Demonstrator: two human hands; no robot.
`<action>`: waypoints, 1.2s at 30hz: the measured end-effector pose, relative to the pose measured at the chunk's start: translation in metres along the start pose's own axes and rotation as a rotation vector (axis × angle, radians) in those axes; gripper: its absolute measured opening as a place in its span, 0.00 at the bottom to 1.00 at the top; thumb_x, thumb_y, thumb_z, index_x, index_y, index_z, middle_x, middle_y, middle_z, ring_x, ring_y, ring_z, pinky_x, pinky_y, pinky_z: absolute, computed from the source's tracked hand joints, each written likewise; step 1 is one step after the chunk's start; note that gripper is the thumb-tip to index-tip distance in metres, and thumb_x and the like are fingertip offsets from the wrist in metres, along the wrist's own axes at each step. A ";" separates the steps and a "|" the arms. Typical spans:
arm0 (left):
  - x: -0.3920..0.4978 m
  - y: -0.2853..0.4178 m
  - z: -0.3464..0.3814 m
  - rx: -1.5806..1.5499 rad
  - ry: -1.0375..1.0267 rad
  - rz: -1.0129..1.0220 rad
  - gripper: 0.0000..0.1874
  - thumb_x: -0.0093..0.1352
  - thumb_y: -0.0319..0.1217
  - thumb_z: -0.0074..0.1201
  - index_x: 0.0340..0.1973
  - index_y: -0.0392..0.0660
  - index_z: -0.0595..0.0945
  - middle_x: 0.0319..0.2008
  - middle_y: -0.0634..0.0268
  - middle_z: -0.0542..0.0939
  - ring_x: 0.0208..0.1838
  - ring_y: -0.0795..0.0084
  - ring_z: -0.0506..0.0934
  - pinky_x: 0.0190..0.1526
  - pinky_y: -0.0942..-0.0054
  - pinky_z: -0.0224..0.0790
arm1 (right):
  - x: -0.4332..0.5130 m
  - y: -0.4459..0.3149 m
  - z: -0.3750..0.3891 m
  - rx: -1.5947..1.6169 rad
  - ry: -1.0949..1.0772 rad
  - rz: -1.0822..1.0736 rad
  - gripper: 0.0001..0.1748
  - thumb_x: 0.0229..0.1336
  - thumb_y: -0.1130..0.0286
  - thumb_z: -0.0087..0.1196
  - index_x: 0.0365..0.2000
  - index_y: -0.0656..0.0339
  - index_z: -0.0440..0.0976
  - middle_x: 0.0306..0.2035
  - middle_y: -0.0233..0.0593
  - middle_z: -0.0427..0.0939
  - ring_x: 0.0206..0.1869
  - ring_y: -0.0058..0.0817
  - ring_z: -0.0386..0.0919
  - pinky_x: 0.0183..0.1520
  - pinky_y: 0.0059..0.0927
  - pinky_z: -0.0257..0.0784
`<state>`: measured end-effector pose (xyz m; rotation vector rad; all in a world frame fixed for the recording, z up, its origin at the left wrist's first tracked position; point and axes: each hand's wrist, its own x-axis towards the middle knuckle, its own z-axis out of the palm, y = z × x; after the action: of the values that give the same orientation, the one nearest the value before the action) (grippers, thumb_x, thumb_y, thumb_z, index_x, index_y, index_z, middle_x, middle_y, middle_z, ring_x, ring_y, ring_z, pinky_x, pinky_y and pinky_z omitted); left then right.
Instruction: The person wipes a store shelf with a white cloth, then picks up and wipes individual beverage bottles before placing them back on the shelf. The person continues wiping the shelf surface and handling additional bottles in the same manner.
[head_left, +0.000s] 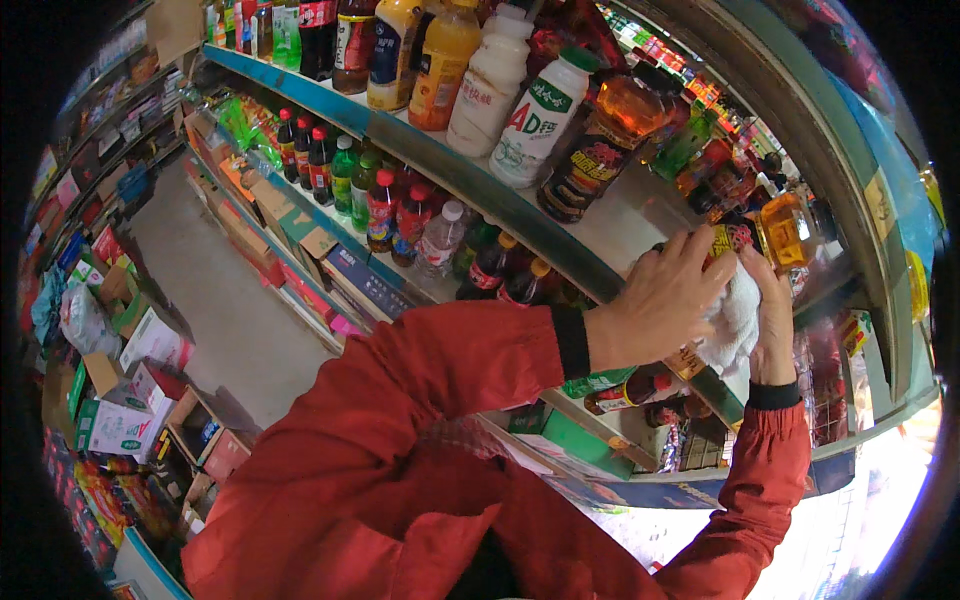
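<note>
My left hand (656, 300) and my right hand (772, 315) are close together at the right end of a store shelf. Between them is a plastic drink bottle (784, 232) with amber liquid and a dark label, lying tilted with its upper part to the right. A white cloth (735, 322) is bunched against the bottle, under the fingers of my left hand and beside my right palm. A similar dark-labelled bottle (592, 165) stands on the shelf to the left, next to a white bottle with a green cap (540, 120).
A metal shelf edge (525, 217) runs diagonally below the hands. Smaller soda bottles (382, 210) stand on the lower shelf, with cartons beneath. Open cardboard boxes (120, 427) lie across the aisle floor (225, 277) at the left. A shelf upright (877, 202) rises at the right.
</note>
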<state>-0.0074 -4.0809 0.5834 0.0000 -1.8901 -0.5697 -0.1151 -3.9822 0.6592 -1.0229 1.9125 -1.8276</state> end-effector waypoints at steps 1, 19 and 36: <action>0.001 -0.002 0.007 0.021 -0.044 -0.030 0.27 0.50 0.30 0.59 0.44 0.41 0.68 0.40 0.56 0.65 0.45 0.55 0.70 0.37 0.58 0.67 | 0.005 0.003 -0.002 0.004 -0.026 -0.003 0.16 0.50 0.68 0.58 0.39 0.64 0.71 0.32 0.30 0.76 0.32 0.18 0.74 0.35 0.21 0.69; -0.026 -0.024 -0.025 -0.895 0.183 -0.284 0.11 0.51 0.19 0.47 0.29 0.43 0.66 0.27 0.68 0.66 0.33 0.81 0.65 0.36 0.79 0.60 | 0.121 0.050 -0.031 -0.043 -0.126 0.245 0.19 0.46 0.59 0.61 0.39 0.54 0.74 0.28 0.24 0.71 0.21 0.14 0.66 0.22 0.12 0.62; -0.347 -0.044 -0.309 -0.342 0.790 -0.607 0.15 0.70 0.35 0.39 0.45 0.39 0.72 0.40 0.64 0.75 0.40 0.73 0.74 0.42 0.74 0.68 | 0.260 0.071 0.028 -0.286 -0.610 -0.064 0.20 0.57 0.65 0.49 0.51 0.47 0.68 0.55 0.29 0.63 0.55 0.23 0.63 0.56 0.31 0.62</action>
<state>0.3893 -4.1471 0.3467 0.5154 -0.9847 -1.1061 -0.2988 -4.1811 0.6530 -1.5311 1.7796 -1.0914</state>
